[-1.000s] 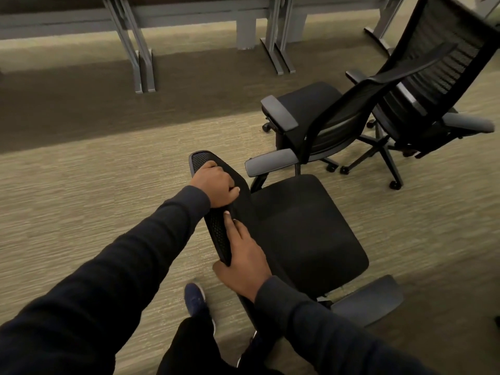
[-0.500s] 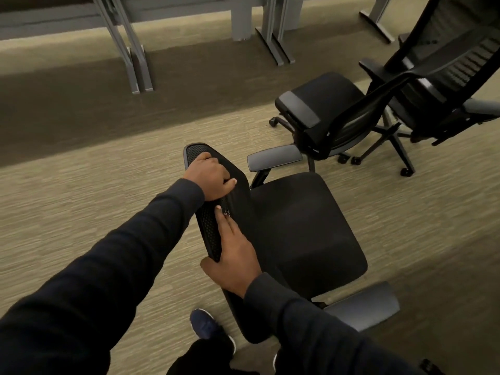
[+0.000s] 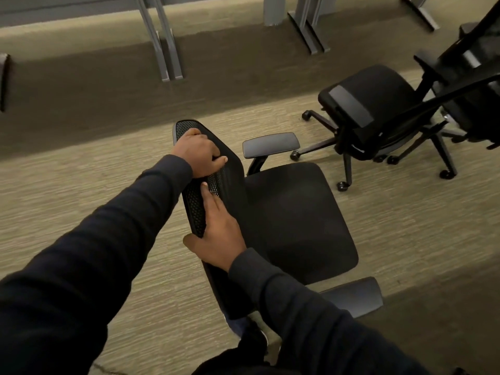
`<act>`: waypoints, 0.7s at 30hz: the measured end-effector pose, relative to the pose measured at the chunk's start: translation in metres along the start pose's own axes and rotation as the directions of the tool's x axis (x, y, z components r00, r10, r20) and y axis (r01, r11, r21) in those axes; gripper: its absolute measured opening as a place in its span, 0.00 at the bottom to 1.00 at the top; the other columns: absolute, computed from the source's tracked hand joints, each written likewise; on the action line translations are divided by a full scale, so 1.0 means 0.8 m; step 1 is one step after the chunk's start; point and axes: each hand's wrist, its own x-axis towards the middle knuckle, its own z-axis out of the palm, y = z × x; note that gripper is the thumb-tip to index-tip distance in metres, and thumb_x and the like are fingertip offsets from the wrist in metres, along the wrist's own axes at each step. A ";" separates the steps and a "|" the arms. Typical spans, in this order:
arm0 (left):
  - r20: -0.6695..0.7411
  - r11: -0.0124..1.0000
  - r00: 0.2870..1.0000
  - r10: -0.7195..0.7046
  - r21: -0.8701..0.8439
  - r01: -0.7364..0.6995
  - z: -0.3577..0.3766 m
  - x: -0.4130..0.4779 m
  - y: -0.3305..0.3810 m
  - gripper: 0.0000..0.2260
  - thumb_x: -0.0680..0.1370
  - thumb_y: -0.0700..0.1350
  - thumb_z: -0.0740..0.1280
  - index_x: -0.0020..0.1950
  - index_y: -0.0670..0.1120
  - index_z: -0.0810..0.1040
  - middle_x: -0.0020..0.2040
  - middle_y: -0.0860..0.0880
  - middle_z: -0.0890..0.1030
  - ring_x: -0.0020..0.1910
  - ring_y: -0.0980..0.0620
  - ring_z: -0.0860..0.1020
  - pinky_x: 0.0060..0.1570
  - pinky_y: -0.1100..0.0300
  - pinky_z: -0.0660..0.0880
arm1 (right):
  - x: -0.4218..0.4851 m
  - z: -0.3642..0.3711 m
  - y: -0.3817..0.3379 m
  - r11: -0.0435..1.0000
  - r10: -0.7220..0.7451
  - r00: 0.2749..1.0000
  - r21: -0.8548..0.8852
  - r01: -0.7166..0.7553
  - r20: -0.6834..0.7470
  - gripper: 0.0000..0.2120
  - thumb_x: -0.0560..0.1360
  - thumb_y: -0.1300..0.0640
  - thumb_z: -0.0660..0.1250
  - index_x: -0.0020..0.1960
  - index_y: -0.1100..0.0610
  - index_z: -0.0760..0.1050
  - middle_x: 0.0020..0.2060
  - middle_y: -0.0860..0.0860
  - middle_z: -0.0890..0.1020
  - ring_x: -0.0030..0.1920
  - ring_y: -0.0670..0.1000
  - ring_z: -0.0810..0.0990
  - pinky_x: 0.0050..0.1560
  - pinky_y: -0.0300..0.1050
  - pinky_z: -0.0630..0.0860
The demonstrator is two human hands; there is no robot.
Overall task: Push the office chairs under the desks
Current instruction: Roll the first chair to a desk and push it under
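A black mesh office chair (image 3: 295,217) stands right in front of me on the carpet, its seat facing right. My left hand (image 3: 200,152) grips the far top corner of its backrest. My right hand (image 3: 216,231) grips the top edge of the same backrest nearer to me. The desks' grey metal legs (image 3: 165,41) stand along the top of the view, with the desktops out of frame. A second black chair (image 3: 370,115) stands at the right, and a third chair (image 3: 476,74) is partly cut off at the right edge.
Beige carpet lies between my chair and the shadowed strip under the desks. More grey desk legs (image 3: 308,25) rise at the top centre. A dark object (image 3: 4,82) shows at the left edge. My dark shoe sits under the backrest.
The chair under my hands has rolled toward the desks with me. The other two chairs have slid to the right in view. Both hands keep their grip on the backrest.
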 end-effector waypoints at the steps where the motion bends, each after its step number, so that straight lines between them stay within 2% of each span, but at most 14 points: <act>1: 0.003 1.000 1.000 -0.019 -0.001 0.019 0.003 -0.004 -0.023 0.22 0.80 0.61 0.57 0.43 0.50 0.85 0.39 0.52 0.82 0.49 0.51 0.78 0.66 0.51 0.61 | 0.014 0.009 -0.013 1.000 -0.013 1.000 0.002 0.013 0.021 0.50 0.69 0.54 0.73 0.82 0.50 0.45 0.75 0.51 0.62 0.71 0.56 0.67 0.68 0.56 0.70; 7: 0.018 0.992 0.992 -0.122 -0.022 0.123 0.010 -0.013 -0.109 0.22 0.81 0.61 0.57 0.41 0.50 0.85 0.39 0.51 0.82 0.50 0.50 0.78 0.67 0.51 0.61 | 0.078 0.042 -0.048 0.998 -0.053 0.991 -0.018 0.055 0.121 0.51 0.70 0.54 0.73 0.82 0.49 0.44 0.75 0.51 0.61 0.70 0.57 0.67 0.68 0.56 0.69; 11: 0.017 0.981 0.982 -0.189 -0.035 0.190 0.011 -0.010 -0.169 0.22 0.81 0.61 0.57 0.44 0.50 0.85 0.41 0.49 0.83 0.52 0.48 0.79 0.67 0.51 0.61 | 0.132 0.057 -0.069 0.996 -0.073 0.982 -0.043 0.081 0.174 0.51 0.70 0.53 0.74 0.82 0.49 0.45 0.76 0.52 0.61 0.72 0.56 0.66 0.69 0.55 0.68; 21: 0.017 0.940 0.942 -0.335 -0.052 0.336 0.008 0.045 -0.284 0.20 0.80 0.59 0.59 0.48 0.49 0.86 0.45 0.48 0.84 0.54 0.47 0.79 0.67 0.51 0.60 | 0.273 0.040 -0.105 0.981 -0.125 0.950 -0.110 0.162 0.287 0.50 0.69 0.54 0.75 0.82 0.49 0.48 0.77 0.50 0.63 0.71 0.54 0.68 0.69 0.53 0.70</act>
